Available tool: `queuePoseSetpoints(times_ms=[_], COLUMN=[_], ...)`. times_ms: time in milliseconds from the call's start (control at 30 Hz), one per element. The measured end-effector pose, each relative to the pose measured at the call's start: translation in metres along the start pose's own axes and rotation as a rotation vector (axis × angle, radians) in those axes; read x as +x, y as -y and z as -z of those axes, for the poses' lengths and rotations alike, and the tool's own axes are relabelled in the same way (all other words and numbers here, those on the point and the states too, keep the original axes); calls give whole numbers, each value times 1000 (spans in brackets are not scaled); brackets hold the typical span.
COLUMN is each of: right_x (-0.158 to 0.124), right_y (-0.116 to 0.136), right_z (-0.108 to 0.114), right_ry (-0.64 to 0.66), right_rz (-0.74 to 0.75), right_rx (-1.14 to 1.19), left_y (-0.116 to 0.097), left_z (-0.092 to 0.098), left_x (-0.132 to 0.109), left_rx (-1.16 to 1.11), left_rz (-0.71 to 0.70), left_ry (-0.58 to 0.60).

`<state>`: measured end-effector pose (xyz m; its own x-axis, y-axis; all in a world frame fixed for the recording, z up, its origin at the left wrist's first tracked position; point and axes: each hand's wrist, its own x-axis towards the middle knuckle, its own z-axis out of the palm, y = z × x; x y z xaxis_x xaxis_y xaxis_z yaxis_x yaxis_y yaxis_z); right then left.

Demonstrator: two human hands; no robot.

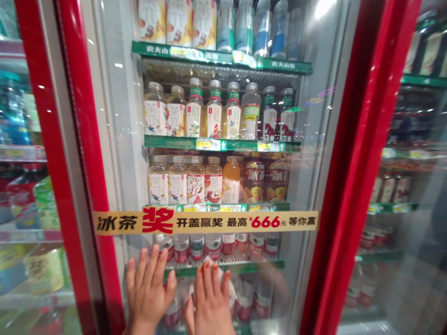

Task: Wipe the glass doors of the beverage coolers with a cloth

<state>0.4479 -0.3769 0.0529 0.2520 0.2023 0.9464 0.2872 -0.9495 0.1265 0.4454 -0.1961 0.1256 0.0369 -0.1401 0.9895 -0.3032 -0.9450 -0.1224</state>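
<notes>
My left hand [147, 288] lies against the glass door [122, 186], its fingers stretched out and slightly apart, holding nothing. To its right, my right hand [211, 300] presses a white tissue [232, 292] flat on the same glass. The tissue's edges show past the fingertips and at the side of the hand; the rest is hidden under the palm. A yellow promotional strip [199, 223] with black and red characters runs across the door just above both hands. Behind the glass, bottles with red-and-white labels [181, 249] stand near my fingers.
Red door frames [84, 116] [363, 139] border the glass on both sides. Inside, green-edged shelves [223, 144] carry rows of bottled drinks [195, 109]. Neighbouring drink coolers with packs [47, 202] and bottles [387, 188] flank this one. Lights reflect on the glass.
</notes>
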Motion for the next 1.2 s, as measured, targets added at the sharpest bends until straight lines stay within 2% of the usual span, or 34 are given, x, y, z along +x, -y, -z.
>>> queuePoseSetpoints(times_ms=[33,67,133,233,300,333,367,400,500,567,633,733,800,833,900,933,967,1033,1067,1100,1133,1167,1200], right_x=[-11,-24,-46,-51,-39,-31,-25,-22,-30,-47,-62,-54,-22,-1,43,62,76,89,88,84,77,70,64], right_y=[3,-4,-42,-107,-115,-104,-84,-59,13,26,0,-78,-118,-126,-115,-97,-76,-34,-21,-17,-23,-38,-60], right_z=[0,3,13,29,30,27,21,15,-3,-7,-4,13,25,29,33,32,31,28,27,27,27,29,32], right_ry=[6,12,28,57,24,4,-6,3,76,67,18,-6,-40,-80,-162,-174,-156,-83,-50,-33,-34,-43,-64], right_rz=[83,130,118,-140,-386,-464,-472,-414,-33,106,100,-124,-381,-501,-597,-555,-452,-130,21,119,155,130,37], right_rx=[-13,-27,-65,-71,-14,17,39,51,89,99,73,71,105,119,126,124,120,111,105,95,81,64,49], left_y=[1,1,2,2,2,1,1,1,1,1,1,3,5,6,7,8,9,9,9,9,8,8,7], left_z=[0,0,0,0,-1,0,0,0,1,2,2,1,0,0,0,0,0,0,0,1,1,1,1], left_x=[0,-1,-2,-3,-4,-4,-4,-4,-3,-3,-4,-5,-6,-6,-7,-7,-7,-7,-6,-6,-5,-4,-4], left_rx=[3,3,-1,2,12,16,18,18,14,11,5,28,61,73,79,77,73,71,72,72,69,62,53], left_rz=[-6,-5,-2,0,2,3,3,3,3,4,13,-7,-36,-49,-55,-58,-60,-65,-65,-65,-60,-50,-43], left_ry=[-1,-1,7,10,6,6,9,13,20,22,21,23,22,22,22,26,30,33,31,28,25,22,22])
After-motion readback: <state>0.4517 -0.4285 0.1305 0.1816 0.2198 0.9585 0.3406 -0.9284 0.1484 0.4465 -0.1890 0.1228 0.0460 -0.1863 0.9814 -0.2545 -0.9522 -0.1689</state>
